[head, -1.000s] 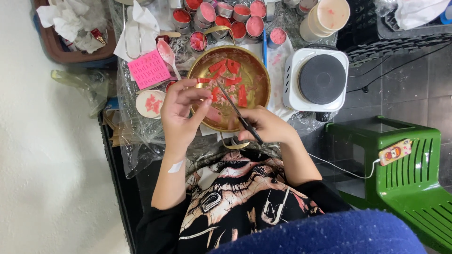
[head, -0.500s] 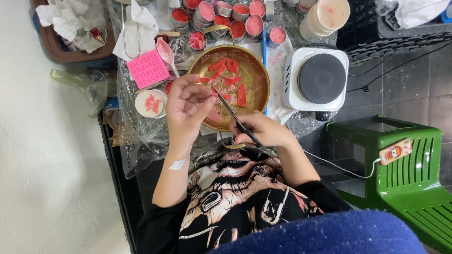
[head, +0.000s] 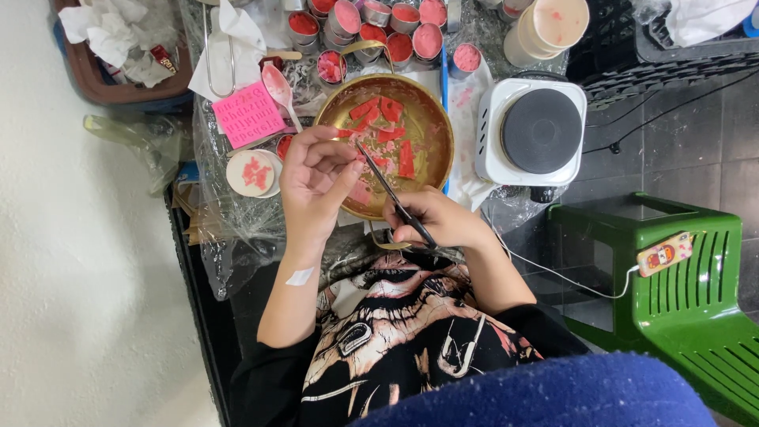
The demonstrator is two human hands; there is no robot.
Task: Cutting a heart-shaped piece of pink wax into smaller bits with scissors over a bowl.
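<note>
A brass bowl (head: 431,119) holds several cut pieces of red wax (head: 405,158). My right hand (head: 439,217) grips dark scissors (head: 387,188) whose blades point up-left over the bowl's near rim. My left hand (head: 312,183) is curled beside the blade tips, its fingers pinching a small piece of red wax at the bowl's left edge.
A white electric hot plate (head: 531,130) sits right of the bowl. Several small tins of pink wax (head: 391,28) stand behind it, with a pink mould (head: 247,113), a white lid (head: 251,172) and crumpled tissues. A green plastic stool (head: 672,292) is at the right.
My left hand has shifted slightly toward me along the bowl's left rim. The scissors stay angled over the bowl and have moved only a little.
</note>
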